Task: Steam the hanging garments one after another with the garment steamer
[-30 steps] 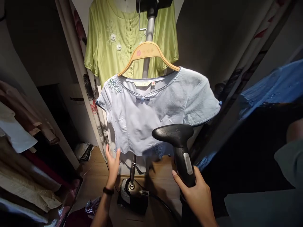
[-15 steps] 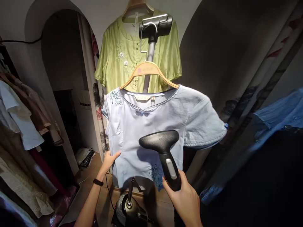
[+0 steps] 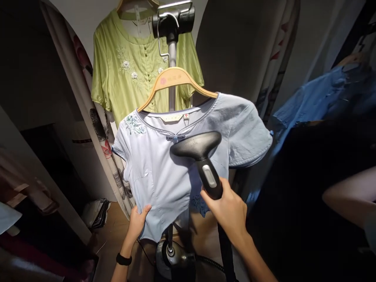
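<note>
A pale blue short-sleeved blouse [image 3: 164, 172] hangs on a wooden hanger [image 3: 173, 75] on the steamer's pole [image 3: 172, 94]. My left hand [image 3: 138, 221] grips the blouse's lower left side, thumb on the front and fingers behind the cloth. In my right hand [image 3: 230, 205] is a black garment steamer head [image 3: 196, 147], fingers wrapped round its handle. Its wide plate faces the upper chest of the blouse, just under the knotted button [image 3: 175, 137]; whether it touches the cloth I cannot tell. Blue embroidery [image 3: 199, 203] shows near the hem.
Behind hangs a green blouse [image 3: 129, 86]. The steamer base [image 3: 173, 256] with its hose [image 3: 210, 263] stands on the floor below. Clothes hang at left, and a blue garment [image 3: 314, 96] at right. Another person's arm [image 3: 352, 196] shows at the right edge.
My right hand has raised the steamer head from mid-blouse to the upper chest. My left hand has pulled the blouse's side down and outward. The view has shifted right.
</note>
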`<act>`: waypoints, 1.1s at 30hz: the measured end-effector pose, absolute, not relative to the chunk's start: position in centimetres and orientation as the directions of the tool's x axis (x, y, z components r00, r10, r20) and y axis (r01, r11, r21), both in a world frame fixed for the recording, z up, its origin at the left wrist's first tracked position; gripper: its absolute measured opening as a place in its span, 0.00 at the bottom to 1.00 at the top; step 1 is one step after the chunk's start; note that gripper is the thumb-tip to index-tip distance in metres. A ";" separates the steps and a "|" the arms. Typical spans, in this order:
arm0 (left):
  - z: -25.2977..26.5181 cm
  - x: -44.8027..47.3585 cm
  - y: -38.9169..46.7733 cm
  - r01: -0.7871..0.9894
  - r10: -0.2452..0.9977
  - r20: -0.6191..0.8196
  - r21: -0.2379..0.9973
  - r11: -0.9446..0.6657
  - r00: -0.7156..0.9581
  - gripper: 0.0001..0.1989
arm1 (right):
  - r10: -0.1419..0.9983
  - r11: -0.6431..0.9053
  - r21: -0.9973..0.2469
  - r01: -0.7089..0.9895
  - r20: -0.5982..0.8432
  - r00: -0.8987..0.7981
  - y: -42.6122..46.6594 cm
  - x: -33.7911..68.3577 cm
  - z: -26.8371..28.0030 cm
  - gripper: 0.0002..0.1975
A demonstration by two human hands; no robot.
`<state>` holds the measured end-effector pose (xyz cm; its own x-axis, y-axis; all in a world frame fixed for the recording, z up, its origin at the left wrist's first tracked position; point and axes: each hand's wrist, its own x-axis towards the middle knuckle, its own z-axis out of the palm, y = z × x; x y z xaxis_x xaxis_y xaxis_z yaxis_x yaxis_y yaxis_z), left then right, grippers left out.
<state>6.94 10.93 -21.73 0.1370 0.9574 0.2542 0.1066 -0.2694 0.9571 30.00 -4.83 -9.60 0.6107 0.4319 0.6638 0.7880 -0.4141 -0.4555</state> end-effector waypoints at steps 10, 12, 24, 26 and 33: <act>-21.5 7.3 10.3 0.043 0.953 0.222 0.971 -0.236 0.208 0.24 | 0.561 -0.447 -0.458 0.768 0.525 0.640 -4.8 30.1 -12.5 0.20; -21.6 7.7 10.3 0.024 0.951 0.239 0.968 -0.248 0.198 0.24 | 0.618 -0.424 -0.482 0.766 0.464 0.634 -4.6 29.1 -15.8 0.18; -22.0 8.5 10.8 0.081 0.958 0.266 0.958 -0.275 0.105 0.23 | 0.618 -0.325 -0.617 0.717 0.435 0.655 -4.7 28.4 -17.6 0.19; -22.2 8.6 10.9 0.080 0.960 0.270 0.958 -0.275 0.071 0.23 | 0.594 -0.306 -0.625 0.718 0.464 0.657 -4.2 28.5 -15.8 0.20; -22.2 8.3 12.3 0.139 0.952 0.304 0.945 -0.297 -0.033 0.20 | 0.651 -0.271 -0.672 0.690 0.400 0.645 -3.7 28.3 -17.4 0.17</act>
<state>8.31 12.27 -22.19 -0.0327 0.9522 0.3038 0.1394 -0.2967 0.9447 28.32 -3.66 -17.39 0.6451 0.6511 0.4000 0.6897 -0.2708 -0.6715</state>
